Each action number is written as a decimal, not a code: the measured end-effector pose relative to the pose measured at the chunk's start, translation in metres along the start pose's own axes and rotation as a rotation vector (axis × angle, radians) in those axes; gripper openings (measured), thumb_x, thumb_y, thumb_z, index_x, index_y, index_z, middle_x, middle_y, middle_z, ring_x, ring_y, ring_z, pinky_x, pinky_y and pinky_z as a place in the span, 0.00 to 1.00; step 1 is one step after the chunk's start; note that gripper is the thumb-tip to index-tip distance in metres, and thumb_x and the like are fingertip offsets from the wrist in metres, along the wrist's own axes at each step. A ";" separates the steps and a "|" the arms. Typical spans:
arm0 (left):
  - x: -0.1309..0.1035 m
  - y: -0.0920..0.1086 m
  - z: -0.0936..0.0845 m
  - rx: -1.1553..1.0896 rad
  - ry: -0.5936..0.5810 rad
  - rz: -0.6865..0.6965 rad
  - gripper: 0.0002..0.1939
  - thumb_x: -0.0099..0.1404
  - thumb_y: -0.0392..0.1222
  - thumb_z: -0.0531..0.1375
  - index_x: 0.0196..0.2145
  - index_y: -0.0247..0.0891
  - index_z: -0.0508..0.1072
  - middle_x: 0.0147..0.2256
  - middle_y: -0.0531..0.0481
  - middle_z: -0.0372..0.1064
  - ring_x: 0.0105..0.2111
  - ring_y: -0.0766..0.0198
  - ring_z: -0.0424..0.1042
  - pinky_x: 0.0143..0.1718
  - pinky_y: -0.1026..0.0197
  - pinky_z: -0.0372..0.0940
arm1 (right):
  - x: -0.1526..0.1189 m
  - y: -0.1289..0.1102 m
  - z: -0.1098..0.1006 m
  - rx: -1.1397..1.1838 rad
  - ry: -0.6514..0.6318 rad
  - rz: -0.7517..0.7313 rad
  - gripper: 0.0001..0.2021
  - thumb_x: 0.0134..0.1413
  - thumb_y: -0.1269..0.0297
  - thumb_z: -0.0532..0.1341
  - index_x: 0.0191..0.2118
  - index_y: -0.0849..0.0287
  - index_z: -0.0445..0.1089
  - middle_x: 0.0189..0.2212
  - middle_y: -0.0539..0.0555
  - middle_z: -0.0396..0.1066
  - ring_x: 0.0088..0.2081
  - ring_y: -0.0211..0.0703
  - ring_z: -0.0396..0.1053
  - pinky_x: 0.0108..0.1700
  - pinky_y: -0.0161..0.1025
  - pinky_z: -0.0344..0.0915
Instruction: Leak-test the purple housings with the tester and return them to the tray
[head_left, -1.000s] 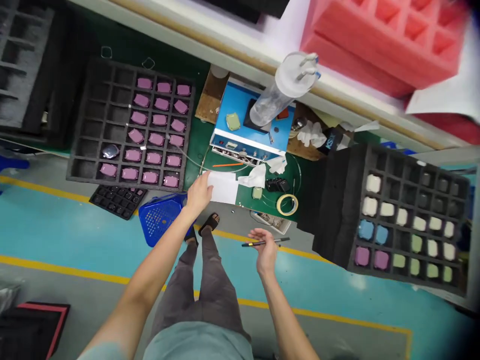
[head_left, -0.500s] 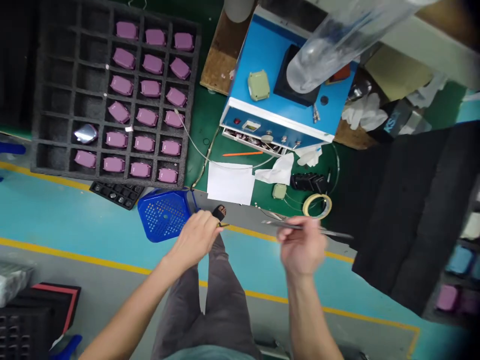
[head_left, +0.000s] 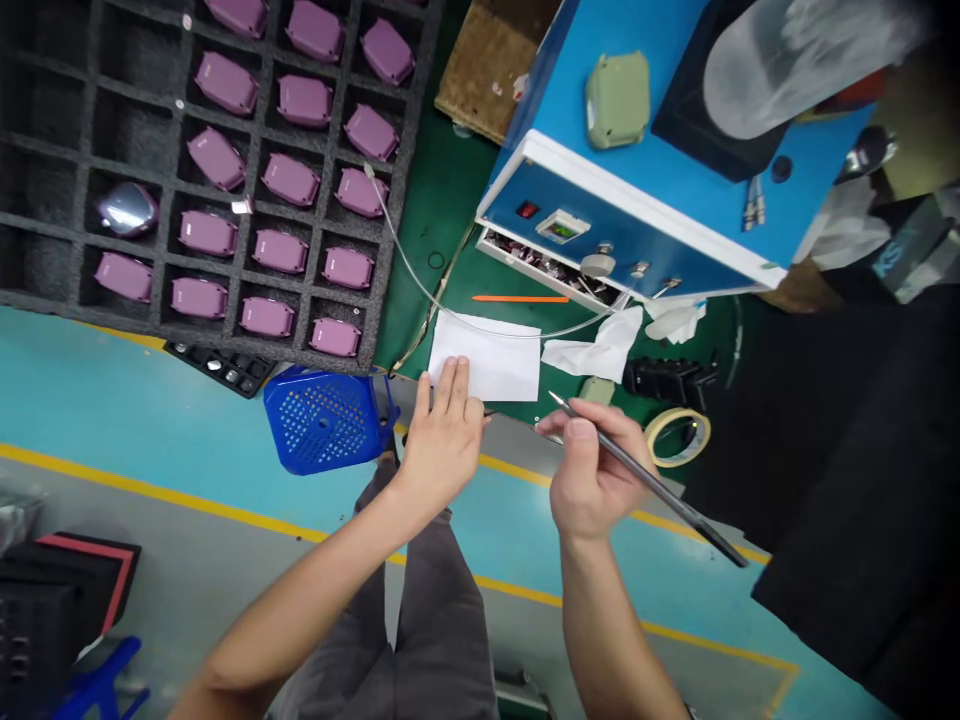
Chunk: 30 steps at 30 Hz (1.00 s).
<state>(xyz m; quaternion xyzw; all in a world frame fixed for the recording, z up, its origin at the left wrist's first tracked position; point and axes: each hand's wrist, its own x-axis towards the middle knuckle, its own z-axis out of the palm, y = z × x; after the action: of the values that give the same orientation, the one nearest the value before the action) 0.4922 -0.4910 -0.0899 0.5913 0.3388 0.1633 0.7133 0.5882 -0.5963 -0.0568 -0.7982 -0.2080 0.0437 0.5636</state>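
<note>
At the near edge of the green table (head_left: 465, 165), the left hand (head_left: 444, 435) lies palm down, three fingers stretched far onto the near left part of a white sheet of paper (head_left: 499, 352). Its index finger is bent, and a small dark tip shows beside it; whether the hand grips that piece I cannot tell. To the right, the right hand (head_left: 600, 475) has its fingers closed around a dark pen (head_left: 675, 503), thumb laid along the top. Both forearms reach in from the near side.

A thin clear tube (head_left: 409, 268) crosses the far part of the paper. Beyond lie an orange stick (head_left: 520, 298) and a blue machine (head_left: 510, 190). Right of the sheet are a crumpled tissue (head_left: 596, 345), a small green case (head_left: 598, 390) partly hidden by the right hand, and a tape roll (head_left: 701, 430). On the left sits a foam tray (head_left: 405, 150) of purple cases (head_left: 279, 250).

The pen slants from near right to far left, its tip apart from the paper, just beyond its near right corner. The sheet's long axis runs left to right.
</note>
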 end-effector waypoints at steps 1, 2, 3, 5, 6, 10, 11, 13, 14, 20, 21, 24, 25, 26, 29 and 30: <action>-0.003 0.000 -0.002 0.032 -0.003 0.009 0.08 0.62 0.30 0.62 0.31 0.41 0.68 0.65 0.36 0.61 0.71 0.40 0.46 0.69 0.33 0.20 | 0.007 -0.001 0.006 -0.002 -0.022 -0.051 0.06 0.63 0.61 0.61 0.41 0.57 0.73 0.29 0.50 0.72 0.28 0.42 0.74 0.31 0.42 0.72; -0.005 -0.001 -0.005 0.079 -0.012 0.019 0.08 0.63 0.31 0.61 0.31 0.41 0.68 0.66 0.36 0.60 0.71 0.41 0.46 0.69 0.33 0.20 | 0.013 -0.002 0.011 -0.002 -0.036 -0.100 0.06 0.63 0.61 0.61 0.41 0.56 0.73 0.29 0.50 0.72 0.28 0.42 0.73 0.30 0.42 0.72; -0.007 -0.002 -0.008 0.130 -0.025 0.030 0.07 0.64 0.31 0.61 0.31 0.41 0.67 0.66 0.37 0.60 0.71 0.41 0.46 0.69 0.32 0.21 | 0.017 -0.003 0.016 0.000 -0.043 -0.146 0.06 0.63 0.60 0.61 0.41 0.56 0.72 0.29 0.50 0.71 0.28 0.42 0.73 0.30 0.43 0.72; -0.011 -0.007 -0.016 0.206 -0.042 0.056 0.07 0.65 0.31 0.60 0.31 0.41 0.68 0.66 0.38 0.59 0.71 0.41 0.48 0.69 0.31 0.22 | 0.023 -0.003 0.026 0.009 -0.050 -0.225 0.06 0.63 0.60 0.61 0.41 0.56 0.72 0.29 0.51 0.71 0.28 0.43 0.73 0.30 0.43 0.71; -0.012 -0.009 -0.019 0.234 -0.047 0.074 0.07 0.65 0.31 0.60 0.31 0.41 0.68 0.66 0.37 0.60 0.70 0.41 0.50 0.69 0.31 0.23 | 0.024 -0.001 0.031 0.007 -0.062 -0.251 0.06 0.63 0.60 0.61 0.40 0.56 0.72 0.29 0.50 0.71 0.29 0.43 0.73 0.31 0.43 0.71; -0.014 -0.016 -0.023 0.474 -0.071 0.162 0.07 0.66 0.29 0.57 0.35 0.37 0.73 0.65 0.35 0.61 0.68 0.41 0.55 0.69 0.28 0.32 | 0.027 0.018 0.054 -0.042 -0.229 -0.203 0.06 0.65 0.62 0.60 0.41 0.56 0.73 0.30 0.51 0.73 0.30 0.41 0.73 0.34 0.41 0.71; -0.014 -0.017 -0.023 0.607 -0.103 0.186 0.08 0.67 0.29 0.56 0.37 0.36 0.74 0.65 0.33 0.60 0.69 0.41 0.54 0.69 0.28 0.35 | 0.028 0.025 0.061 -0.041 -0.278 -0.169 0.06 0.65 0.62 0.60 0.41 0.56 0.73 0.31 0.51 0.73 0.31 0.41 0.73 0.35 0.41 0.71; -0.015 -0.015 -0.022 0.920 -0.193 0.242 0.10 0.68 0.29 0.54 0.40 0.31 0.75 0.66 0.28 0.58 0.69 0.41 0.53 0.68 0.28 0.43 | 0.030 0.040 0.073 -0.018 -0.339 -0.116 0.08 0.66 0.60 0.60 0.41 0.56 0.74 0.33 0.52 0.74 0.32 0.41 0.74 0.36 0.41 0.72; -0.015 -0.014 -0.022 1.066 -0.237 0.274 0.11 0.69 0.30 0.53 0.42 0.29 0.75 0.66 0.26 0.57 0.69 0.41 0.53 0.67 0.28 0.46 | 0.031 0.046 0.079 -0.010 -0.346 -0.106 0.08 0.66 0.59 0.60 0.41 0.56 0.74 0.33 0.52 0.74 0.33 0.41 0.74 0.37 0.41 0.72; -0.014 -0.012 -0.024 1.356 -0.280 0.385 0.13 0.71 0.36 0.54 0.43 0.28 0.76 0.65 0.26 0.58 0.68 0.40 0.56 0.64 0.32 0.56 | 0.028 0.062 0.092 -0.046 -0.219 -0.178 0.08 0.66 0.61 0.59 0.39 0.57 0.74 0.31 0.52 0.74 0.33 0.43 0.75 0.37 0.42 0.72; -0.014 -0.012 -0.025 1.353 -0.281 0.393 0.13 0.71 0.36 0.54 0.43 0.28 0.76 0.65 0.26 0.58 0.68 0.40 0.57 0.64 0.32 0.57 | 0.028 0.062 0.093 -0.059 -0.196 -0.190 0.08 0.66 0.62 0.59 0.39 0.57 0.74 0.31 0.52 0.74 0.33 0.43 0.75 0.37 0.42 0.72; -0.013 -0.012 -0.027 1.337 -0.287 0.407 0.12 0.71 0.36 0.53 0.41 0.28 0.76 0.64 0.26 0.59 0.67 0.41 0.58 0.63 0.32 0.58 | 0.027 0.060 0.093 -0.094 -0.175 -0.219 0.08 0.66 0.63 0.58 0.38 0.57 0.73 0.30 0.51 0.74 0.32 0.41 0.74 0.36 0.41 0.70; -0.012 -0.012 -0.028 1.334 -0.287 0.411 0.12 0.71 0.36 0.53 0.40 0.28 0.76 0.64 0.26 0.60 0.67 0.41 0.58 0.63 0.32 0.58 | 0.027 0.060 0.094 -0.103 -0.180 -0.228 0.08 0.66 0.63 0.58 0.37 0.57 0.73 0.29 0.51 0.73 0.31 0.41 0.73 0.35 0.40 0.70; -0.012 -0.012 -0.028 1.332 -0.286 0.415 0.12 0.71 0.36 0.53 0.40 0.28 0.76 0.64 0.26 0.60 0.67 0.41 0.59 0.63 0.32 0.59 | 0.028 0.059 0.094 -0.113 -0.188 -0.235 0.08 0.66 0.63 0.58 0.37 0.57 0.73 0.29 0.51 0.73 0.30 0.41 0.73 0.34 0.40 0.70; -0.012 -0.012 -0.029 1.331 -0.282 0.425 0.12 0.70 0.36 0.54 0.40 0.28 0.76 0.64 0.26 0.60 0.66 0.41 0.59 0.62 0.33 0.60 | 0.029 0.059 0.095 -0.141 -0.195 -0.254 0.08 0.66 0.64 0.58 0.36 0.57 0.73 0.29 0.51 0.73 0.31 0.40 0.73 0.34 0.39 0.70; -0.012 -0.012 -0.030 1.331 -0.283 0.427 0.12 0.70 0.36 0.54 0.40 0.28 0.76 0.64 0.26 0.60 0.67 0.41 0.59 0.62 0.33 0.60 | 0.029 0.059 0.094 -0.149 -0.197 -0.260 0.08 0.66 0.64 0.58 0.36 0.58 0.73 0.29 0.51 0.73 0.31 0.40 0.73 0.35 0.39 0.70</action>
<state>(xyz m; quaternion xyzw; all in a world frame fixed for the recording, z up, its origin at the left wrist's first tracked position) 0.4617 -0.4797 -0.1001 0.9703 0.1477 -0.0204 0.1907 0.6027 -0.5184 -0.1404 -0.7961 -0.3664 0.0329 0.4805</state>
